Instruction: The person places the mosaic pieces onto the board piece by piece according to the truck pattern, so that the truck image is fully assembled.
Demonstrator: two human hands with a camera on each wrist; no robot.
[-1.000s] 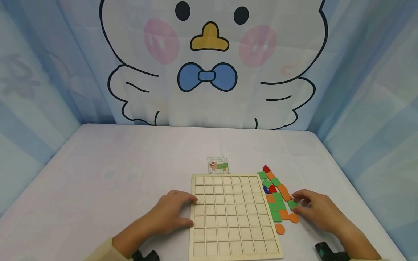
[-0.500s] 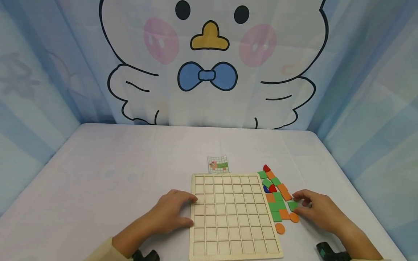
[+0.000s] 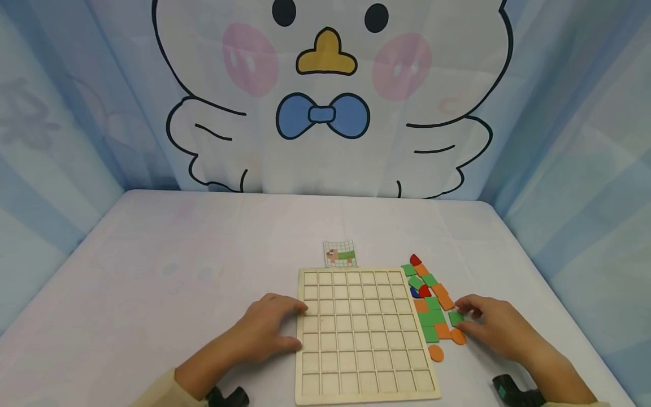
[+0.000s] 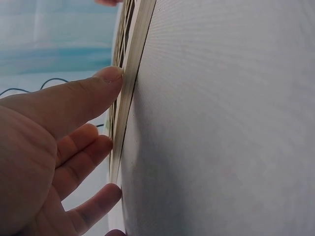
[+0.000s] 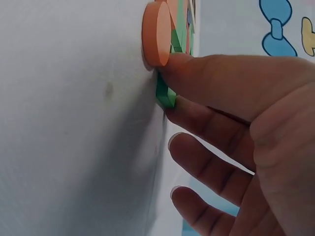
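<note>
In the head view a wooden grid board (image 3: 363,333) lies flat on the table, its squares bare. My left hand (image 3: 264,328) rests at the board's left edge, fingers loosely spread; the left wrist view has the thumb (image 4: 88,98) touching the rim. To the right of the board lies a group of flat coloured tiles. My right hand (image 3: 498,328) rests beside them, with its thumb and index finger next to a green tile (image 3: 455,319). In the right wrist view the thumb is close to an orange disc (image 5: 156,34), and the green tile (image 5: 165,92) sits by the fingertips.
A small picture card (image 3: 340,254) with a coloured grid pattern lies behind the board. Other tiles include orange rectangles (image 3: 442,296), a red piece (image 3: 415,259) and a second orange disc (image 3: 435,353). A printed curtain (image 3: 325,152) hangs behind the white table (image 3: 203,243).
Both hands, the board and the tiles hold their places. The whole head view has shifted slightly upward.
</note>
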